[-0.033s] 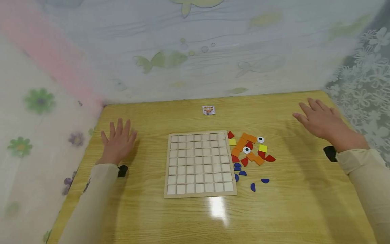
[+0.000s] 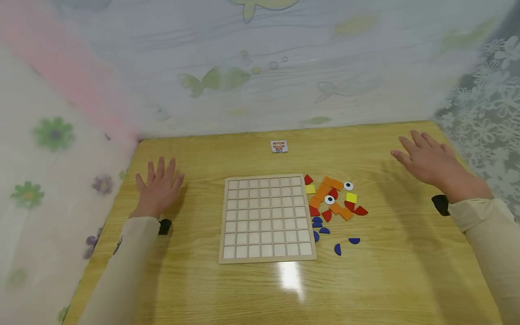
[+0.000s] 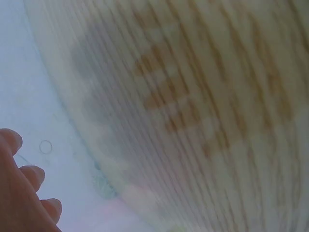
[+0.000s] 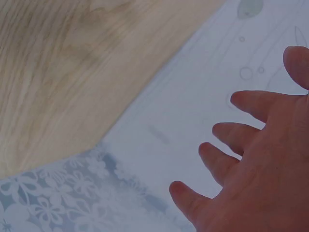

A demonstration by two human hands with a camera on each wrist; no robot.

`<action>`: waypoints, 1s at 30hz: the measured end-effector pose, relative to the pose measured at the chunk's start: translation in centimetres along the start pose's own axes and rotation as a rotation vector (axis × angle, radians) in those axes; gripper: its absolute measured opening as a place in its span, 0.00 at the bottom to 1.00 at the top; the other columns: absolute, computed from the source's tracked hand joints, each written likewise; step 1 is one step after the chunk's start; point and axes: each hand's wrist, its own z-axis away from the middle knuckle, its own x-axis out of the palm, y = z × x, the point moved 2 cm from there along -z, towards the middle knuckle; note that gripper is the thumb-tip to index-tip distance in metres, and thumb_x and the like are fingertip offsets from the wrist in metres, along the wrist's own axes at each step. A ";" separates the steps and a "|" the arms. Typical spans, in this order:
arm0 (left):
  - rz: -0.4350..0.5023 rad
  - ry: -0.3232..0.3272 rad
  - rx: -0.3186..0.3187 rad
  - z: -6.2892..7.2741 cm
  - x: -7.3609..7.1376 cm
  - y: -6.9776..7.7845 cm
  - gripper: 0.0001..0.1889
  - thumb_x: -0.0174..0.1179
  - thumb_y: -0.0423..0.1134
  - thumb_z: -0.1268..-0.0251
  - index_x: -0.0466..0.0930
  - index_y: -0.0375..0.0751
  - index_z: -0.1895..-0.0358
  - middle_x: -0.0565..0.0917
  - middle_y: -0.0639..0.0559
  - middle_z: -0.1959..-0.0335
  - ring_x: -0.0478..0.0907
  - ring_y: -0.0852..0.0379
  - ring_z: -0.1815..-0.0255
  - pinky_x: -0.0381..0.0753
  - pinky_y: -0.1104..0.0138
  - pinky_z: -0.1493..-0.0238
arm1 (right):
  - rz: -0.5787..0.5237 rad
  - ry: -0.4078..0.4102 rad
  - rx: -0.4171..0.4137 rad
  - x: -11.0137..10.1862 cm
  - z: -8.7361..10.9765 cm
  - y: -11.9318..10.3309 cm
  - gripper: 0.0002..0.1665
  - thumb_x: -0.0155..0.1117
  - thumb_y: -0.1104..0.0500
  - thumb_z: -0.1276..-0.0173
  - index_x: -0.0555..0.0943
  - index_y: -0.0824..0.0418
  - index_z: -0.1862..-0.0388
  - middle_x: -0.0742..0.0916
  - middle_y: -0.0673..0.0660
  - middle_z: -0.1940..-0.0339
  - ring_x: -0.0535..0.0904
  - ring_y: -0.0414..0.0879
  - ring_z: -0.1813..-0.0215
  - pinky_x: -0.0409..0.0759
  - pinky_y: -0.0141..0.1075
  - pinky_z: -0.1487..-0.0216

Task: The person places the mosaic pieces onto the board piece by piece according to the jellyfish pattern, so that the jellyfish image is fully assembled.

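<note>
My left hand [image 2: 159,192] is spread, palm down, over the left side of the table, holding nothing. My right hand [image 2: 430,164] has its fingers spread over the right side, also holding nothing; the right wrist view shows its fingers [image 4: 231,137] apart. Between the hands lies a square wooden grid board [image 2: 222,216] with bare cells. Right beside the board are orange pieces [image 2: 321,193], red quarter-round pieces [image 2: 360,211], yellow squares [image 2: 351,197], blue half-rounds [image 2: 354,241] and two white eye discs [image 2: 348,186]. A small printed card [image 2: 279,146] lies behind the board.
The wood-grain table [image 2: 195,289] meets a wall [image 2: 284,104] with fish pictures at the back. A pale wall with flowers [image 2: 54,133] stands on the left, and a white floral lattice panel [image 2: 483,108] on the right. Light glares off the table in front of the board.
</note>
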 end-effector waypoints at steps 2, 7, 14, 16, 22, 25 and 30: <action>-0.006 0.007 0.005 -0.1 0.0 0.2 0.35 0.25 0.62 0.34 0.31 0.51 0.29 0.26 0.46 0.31 0.13 0.47 0.36 0.15 0.38 0.50 | 0.006 0.007 0.003 0.0 0.1 -0.1 0.47 0.25 0.33 0.34 0.41 0.68 0.30 0.40 0.72 0.32 0.31 0.67 0.34 0.33 0.66 0.46; -0.019 0.025 0.015 -0.4 -0.1 0.8 0.34 0.25 0.62 0.34 0.32 0.52 0.29 0.28 0.46 0.30 0.14 0.47 0.35 0.15 0.39 0.49 | 0.026 0.026 0.002 0.1 0.1 -0.3 0.47 0.25 0.33 0.34 0.41 0.67 0.30 0.41 0.72 0.32 0.32 0.67 0.33 0.33 0.66 0.45; -0.017 0.026 0.027 -0.7 -0.8 1.1 0.35 0.24 0.63 0.35 0.32 0.51 0.29 0.29 0.44 0.30 0.16 0.44 0.34 0.16 0.38 0.49 | 0.020 0.039 0.012 0.5 0.1 -0.8 0.46 0.25 0.34 0.33 0.42 0.67 0.30 0.41 0.71 0.32 0.33 0.67 0.33 0.34 0.65 0.45; -0.011 0.026 0.025 -0.9 -0.9 1.2 0.35 0.22 0.64 0.35 0.32 0.52 0.29 0.29 0.45 0.30 0.16 0.45 0.35 0.17 0.38 0.49 | 0.030 0.063 0.012 0.5 0.1 -1.2 0.46 0.25 0.34 0.33 0.43 0.67 0.30 0.44 0.71 0.32 0.35 0.67 0.33 0.35 0.65 0.45; 0.047 0.081 0.027 -1.1 -0.9 1.8 0.36 0.28 0.63 0.35 0.42 0.46 0.29 0.42 0.41 0.30 0.32 0.41 0.31 0.32 0.38 0.43 | 0.089 0.175 0.011 0.7 0.0 -2.3 0.42 0.31 0.35 0.33 0.59 0.67 0.35 0.64 0.72 0.39 0.58 0.68 0.40 0.52 0.62 0.47; 0.139 0.097 0.034 -0.7 -0.7 2.6 0.35 0.34 0.62 0.36 0.53 0.42 0.32 0.55 0.38 0.34 0.48 0.38 0.35 0.48 0.42 0.42 | 0.070 0.202 0.013 1.1 0.1 -2.7 0.37 0.35 0.38 0.32 0.67 0.67 0.42 0.73 0.71 0.47 0.69 0.65 0.50 0.65 0.58 0.57; 0.311 0.116 0.019 0.7 -0.2 3.9 0.34 0.37 0.64 0.38 0.64 0.43 0.37 0.66 0.42 0.41 0.66 0.44 0.46 0.65 0.49 0.51 | -0.067 0.225 -0.011 2.5 0.3 -3.3 0.29 0.41 0.43 0.31 0.73 0.66 0.48 0.79 0.66 0.56 0.76 0.57 0.60 0.71 0.51 0.66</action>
